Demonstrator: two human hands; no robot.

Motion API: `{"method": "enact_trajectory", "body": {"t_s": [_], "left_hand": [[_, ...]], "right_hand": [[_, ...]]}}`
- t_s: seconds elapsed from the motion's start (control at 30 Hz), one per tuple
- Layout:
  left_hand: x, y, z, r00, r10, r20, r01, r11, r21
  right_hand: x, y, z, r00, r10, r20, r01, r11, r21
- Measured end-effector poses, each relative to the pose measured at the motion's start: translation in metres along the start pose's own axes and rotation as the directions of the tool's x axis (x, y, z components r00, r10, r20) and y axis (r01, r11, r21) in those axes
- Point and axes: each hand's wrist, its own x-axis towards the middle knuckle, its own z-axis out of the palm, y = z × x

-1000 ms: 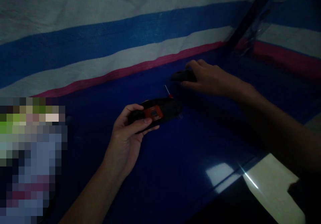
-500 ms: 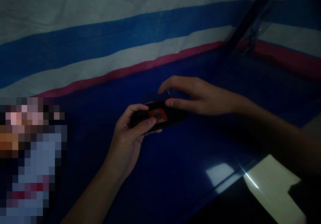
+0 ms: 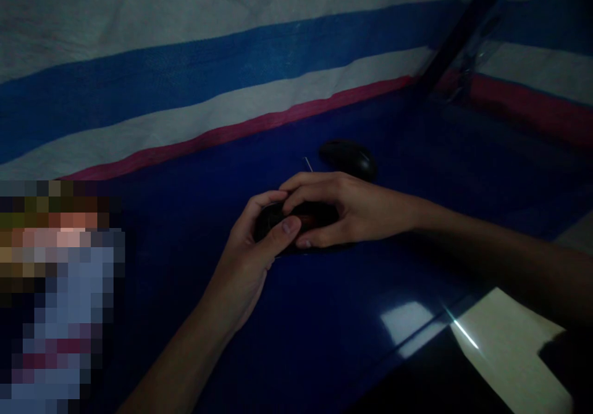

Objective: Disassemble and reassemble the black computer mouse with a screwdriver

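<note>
In the head view, one left hand [image 3: 252, 247] has its fingers clamped on one dark gadget [image 3: 319, 210], mid-worktop [image 3: 287, 327]. One right hand [image 3: 352, 207] curls over it, hiding much; I can't tell if those fingers grip. Toward the far edge are one black shell [image 3: 349, 157] and one thin rod [image 3: 308, 164], partly hidden. Striped cloth [image 3: 231, 43] hangs behind.

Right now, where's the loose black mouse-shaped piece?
In the head view, the mouse-shaped piece lies right of centre on the blue table, beyond the right hand.
</note>
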Motion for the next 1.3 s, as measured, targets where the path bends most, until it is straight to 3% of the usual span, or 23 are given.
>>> {"method": "enact_trajectory", "body": {"t_s": [0.1,0.33,0.97,1.3], "left_hand": [[0.0002,0.0013,-0.0007,0.999,-0.017,0.029,0.017,1.0,-0.01],[0.0028,0.0043,-0.0028,0.998,-0.058,-0.035,0.058,0.998,-0.005],[0.0028,0.0037,-0.0008,0.996,-0.079,-0.046,0.078,0.997,-0.024],[0.0022,0.001,-0.0009,0.996,-0.085,0.025,0.085,0.996,-0.033]], "right_hand": [[-0.0006,-0.0011,0.0015,1.0,0.029,0.001,-0.029,1.0,0.009],[-0.0021,-0.0005,0.0026,0.999,0.013,-0.035,-0.011,0.999,0.047],[-0.0035,-0.0024,0.0052,0.992,0.118,0.031,-0.12,0.992,0.046],[-0.0005,0.0006,0.0087,0.999,0.019,-0.031,-0.023,0.994,-0.108]]}}
